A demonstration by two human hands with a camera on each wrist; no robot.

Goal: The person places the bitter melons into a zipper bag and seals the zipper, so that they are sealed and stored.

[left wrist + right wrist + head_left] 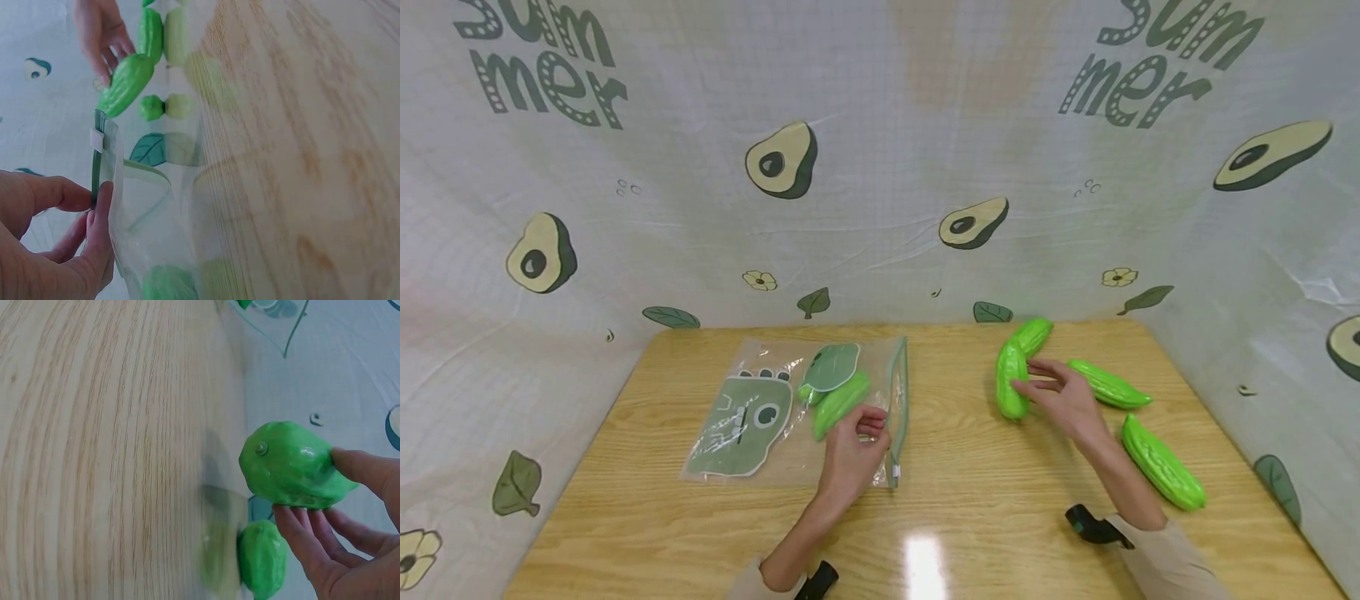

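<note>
The held gourd [1011, 390], green and bumpy, is in the air over the bench [970, 500], toward two o'clock from the bench's middle in the head view. Our right hand [1066, 402] holds it, thumb on one side and fingers on the other. We judge it light and stiff, probably of hollow plastic; the glossy skin may slip, so we would take it around the thick middle, with the bumps giving some grip, without squeezing hard. From it, the far gourd [1036, 333] lies at one o'clock, the side gourd [1108, 385] at three and the near gourd [1163, 462] at four. At nine o'clock lies the clear bag [903, 375], with the bagged gourd [841, 406] inside. Our left hand [855, 450] pinches its zip edge; this film seems soft and easy to crease, best taken by that firmer strip.
</note>
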